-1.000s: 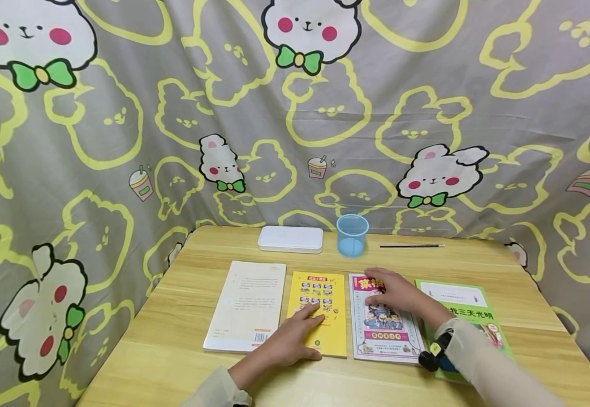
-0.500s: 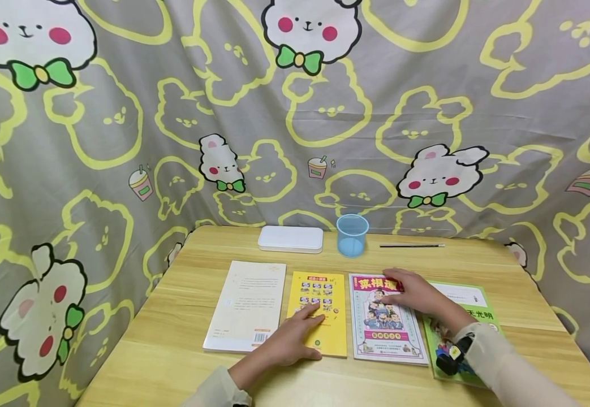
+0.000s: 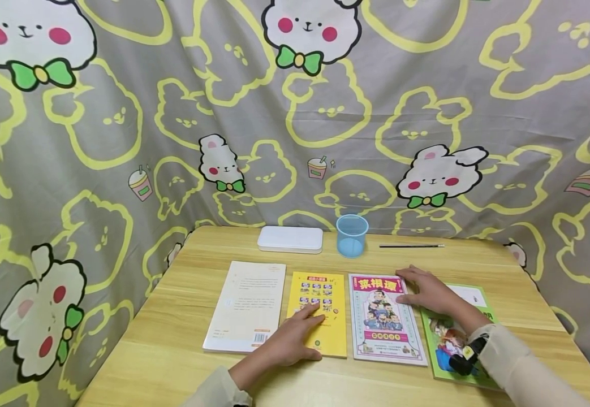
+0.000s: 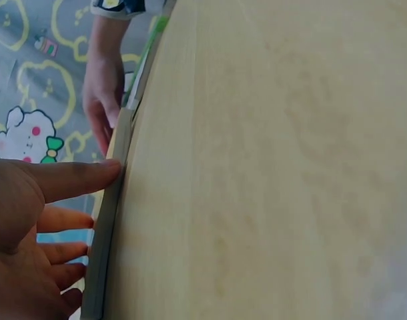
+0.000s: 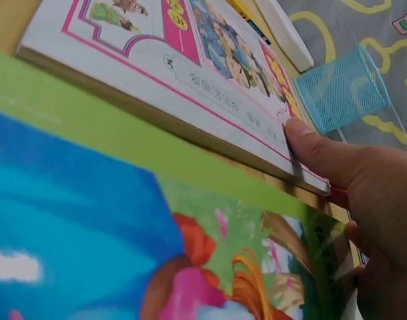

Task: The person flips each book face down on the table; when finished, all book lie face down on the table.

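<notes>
My left hand (image 3: 292, 338) rests with spread fingers on a yellow book (image 3: 334, 291) lying flat on the table. In the left wrist view the thumb lies at that book's near edge (image 4: 107, 233), the other fingers beyond it. My right hand (image 3: 432, 294) is at the top right corner of a pink-and-white picture-cover book (image 3: 385, 325). Its thumb (image 5: 309, 137) lies at the cover's edge in the right wrist view, the other fingers reaching past the corner. Under the right wrist is a green-bordered book (image 3: 439, 342), partly covered by the sleeve.
A white book (image 3: 249, 305) lies left of the yellow one. Along the back of the wooden table (image 3: 172, 362) are a white case (image 3: 291, 239), a blue mesh cup (image 3: 352, 240) and a pencil (image 3: 412, 246). Behind them hangs a patterned curtain (image 3: 295, 124).
My right hand has slid rightward across the top of the pink-and-white book to its right corner, uncovering the title. That book and my left hand have stayed in place.
</notes>
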Motion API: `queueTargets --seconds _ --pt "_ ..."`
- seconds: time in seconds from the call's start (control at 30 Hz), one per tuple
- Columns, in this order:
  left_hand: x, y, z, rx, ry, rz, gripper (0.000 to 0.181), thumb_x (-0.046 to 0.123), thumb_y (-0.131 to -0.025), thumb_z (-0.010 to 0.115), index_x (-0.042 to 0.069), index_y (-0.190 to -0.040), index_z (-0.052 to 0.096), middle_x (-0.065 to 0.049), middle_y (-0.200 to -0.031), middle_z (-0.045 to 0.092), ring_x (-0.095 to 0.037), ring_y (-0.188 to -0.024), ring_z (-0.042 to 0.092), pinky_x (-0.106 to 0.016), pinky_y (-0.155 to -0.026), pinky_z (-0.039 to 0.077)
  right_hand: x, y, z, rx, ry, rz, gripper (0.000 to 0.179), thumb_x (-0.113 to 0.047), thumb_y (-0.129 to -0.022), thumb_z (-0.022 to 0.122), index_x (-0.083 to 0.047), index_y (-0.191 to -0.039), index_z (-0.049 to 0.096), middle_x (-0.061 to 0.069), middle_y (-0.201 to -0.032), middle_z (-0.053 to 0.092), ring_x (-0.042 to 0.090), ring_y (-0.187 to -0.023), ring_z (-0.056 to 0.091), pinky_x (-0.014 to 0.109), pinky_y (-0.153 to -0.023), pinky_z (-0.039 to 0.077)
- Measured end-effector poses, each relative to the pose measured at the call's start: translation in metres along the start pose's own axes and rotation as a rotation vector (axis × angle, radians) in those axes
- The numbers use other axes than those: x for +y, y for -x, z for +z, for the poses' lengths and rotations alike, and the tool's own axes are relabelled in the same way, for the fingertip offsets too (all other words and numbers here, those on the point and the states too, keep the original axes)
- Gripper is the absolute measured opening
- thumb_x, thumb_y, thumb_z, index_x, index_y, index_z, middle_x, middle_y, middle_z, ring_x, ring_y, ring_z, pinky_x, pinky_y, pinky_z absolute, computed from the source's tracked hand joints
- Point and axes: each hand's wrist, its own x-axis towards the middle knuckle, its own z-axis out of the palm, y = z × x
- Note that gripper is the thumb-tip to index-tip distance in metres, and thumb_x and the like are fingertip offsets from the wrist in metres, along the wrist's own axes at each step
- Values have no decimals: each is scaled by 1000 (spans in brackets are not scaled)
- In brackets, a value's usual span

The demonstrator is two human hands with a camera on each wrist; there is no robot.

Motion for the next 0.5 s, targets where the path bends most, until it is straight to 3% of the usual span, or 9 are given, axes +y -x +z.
queueTargets --seconds 0.2,0.37,0.5 --pt "10 -2 1 14 -48 -11 85 34 -75 92 12 -149 56 -7 -167 33 -30 -154 31 -50 -123 32 7 0 4 14 1 -9 83 -52 -88 78 -1 -149 52 27 -151 46 54 -139 40 72 -106 40" --pt "22 -5 5 34 -83 -14 81 38 -74 92 16 -145 60 -13 -164 37 -33 -154 31 -57 -123 28 10 1 6 20 -8 -7 83 -52 -88 78 -2 -149 53 26 -152 45 54 -139 40 72 -104 41" --pt "33 -9 9 33 -108 4 81 43 -76 90 20 -146 59 -12 -165 35 -34 -155 28 -57 -124 26 10 0 7 29 -13 -10 82 -52 -88 78 -2 -148 53 26 -153 45 54 -139 40 72 -104 40"
